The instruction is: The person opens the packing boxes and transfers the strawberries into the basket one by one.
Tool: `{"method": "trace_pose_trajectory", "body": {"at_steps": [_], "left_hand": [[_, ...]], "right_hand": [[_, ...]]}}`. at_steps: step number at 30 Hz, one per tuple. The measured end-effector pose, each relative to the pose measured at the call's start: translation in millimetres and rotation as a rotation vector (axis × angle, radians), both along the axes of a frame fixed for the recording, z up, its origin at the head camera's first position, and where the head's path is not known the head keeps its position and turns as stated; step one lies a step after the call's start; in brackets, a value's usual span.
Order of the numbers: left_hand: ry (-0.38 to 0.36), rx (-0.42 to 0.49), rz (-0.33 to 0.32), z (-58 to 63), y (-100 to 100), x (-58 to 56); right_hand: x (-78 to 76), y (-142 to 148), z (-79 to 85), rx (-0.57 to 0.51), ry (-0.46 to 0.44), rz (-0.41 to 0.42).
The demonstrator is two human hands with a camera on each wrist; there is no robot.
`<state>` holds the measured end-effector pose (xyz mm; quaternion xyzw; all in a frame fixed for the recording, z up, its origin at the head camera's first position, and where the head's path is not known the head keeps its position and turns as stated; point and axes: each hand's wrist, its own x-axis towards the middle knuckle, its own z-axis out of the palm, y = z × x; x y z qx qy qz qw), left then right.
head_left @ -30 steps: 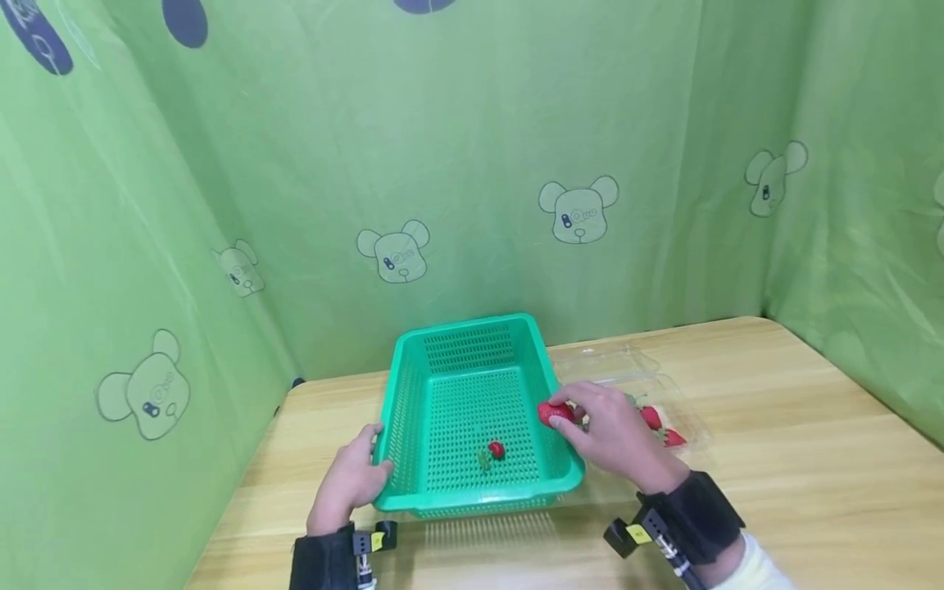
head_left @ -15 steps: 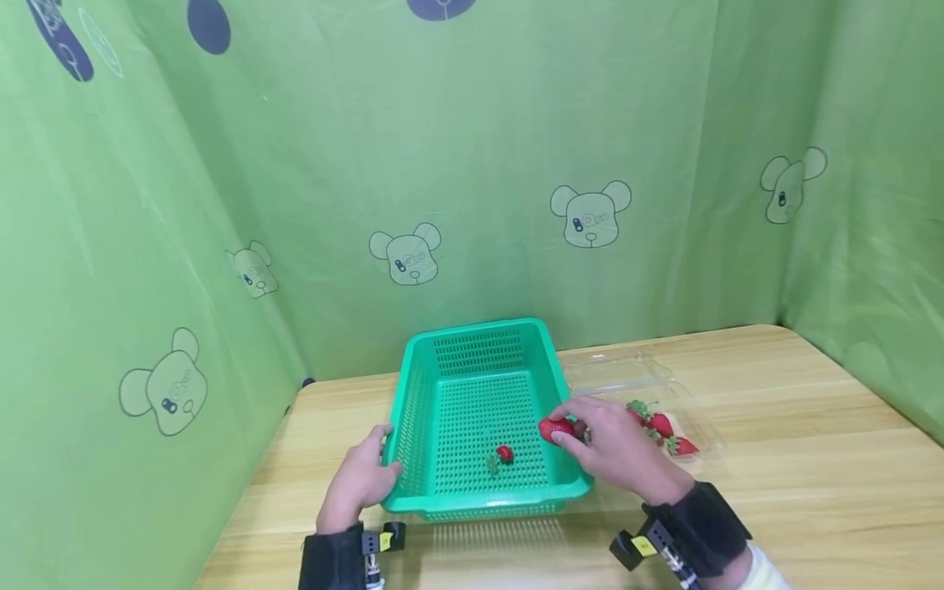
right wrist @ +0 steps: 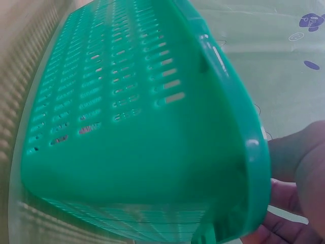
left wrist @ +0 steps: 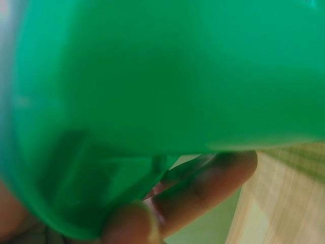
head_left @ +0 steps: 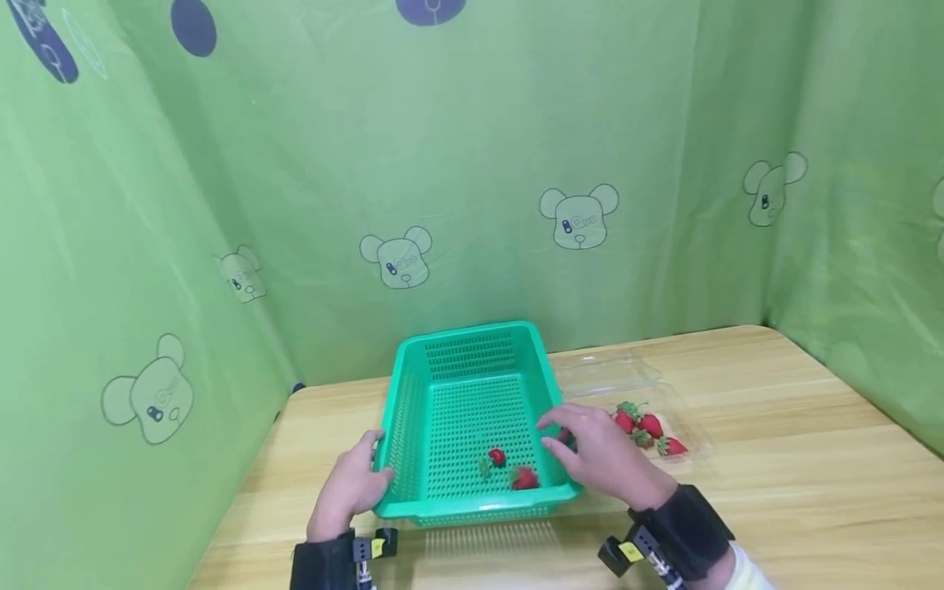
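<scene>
Head view: left hand (head_left: 350, 485) grips the basket (head_left: 475, 506) at 8 o'clock; right hand (head_left: 599, 451), thumb and fingers parted, holds nothing visible at 3 o'clock. Two strawberries (head_left: 525, 478) lie inside near 5 o'clock; others sit in the box (head_left: 682, 406) beyond 3 o'clock. Caution: a left-side lift could roll and bruise the strawberries. Grip firmness is uncertain; left wrist view is blurred.

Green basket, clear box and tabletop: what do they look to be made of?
Green basket: most likely moulded plastic, smooth and slightly glossy; even colour, regular slots and bright highlights along its edge.
Clear box: probably thin plastic, transparent and shiny; the wood grain shows through it.
Tabletop: wood or a wood-look laminate, pale and smooth; the grain is visible, but I can't tell which.
</scene>
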<state>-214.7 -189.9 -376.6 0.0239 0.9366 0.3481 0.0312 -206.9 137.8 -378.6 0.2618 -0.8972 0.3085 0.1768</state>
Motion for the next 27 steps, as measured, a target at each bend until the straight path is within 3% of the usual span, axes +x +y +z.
{"method": "trace_pose_trajectory", "body": {"at_steps": [13, 27], "left_hand": [[0.008, 0.0, -0.003, 1.6, 0.5, -0.7], [-0.007, 0.014, 0.005, -0.1, 0.2, 1.0]], "right_hand": [[-5.4, 11.8, 3.5, 0.001, -0.026, -0.074], [-16.6, 34.0, -2.2, -0.088, -0.03, -0.174]]}}
